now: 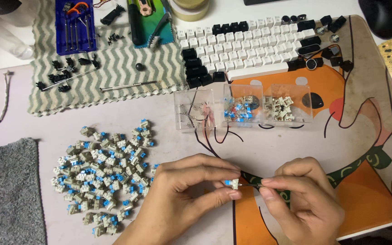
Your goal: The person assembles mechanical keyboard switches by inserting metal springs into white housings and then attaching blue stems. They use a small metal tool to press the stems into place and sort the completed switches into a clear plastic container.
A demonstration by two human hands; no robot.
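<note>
While my left hand (184,195) pinches one blue-stemmed switch (232,183) just above the desk mat (368,199), right of the loose switch pile (103,174), my right hand (302,199) grips a thin metal tool (250,185), best kept level and steady at the housing.

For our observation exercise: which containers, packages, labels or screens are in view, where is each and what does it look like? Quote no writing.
Clear boxes: three, mid-table, square, holding small parts.
Blue case: top left on the cloth, rectangular, holding tools.
Tape roll: top centre, round, tan.
No screens; no readable labels.
</note>
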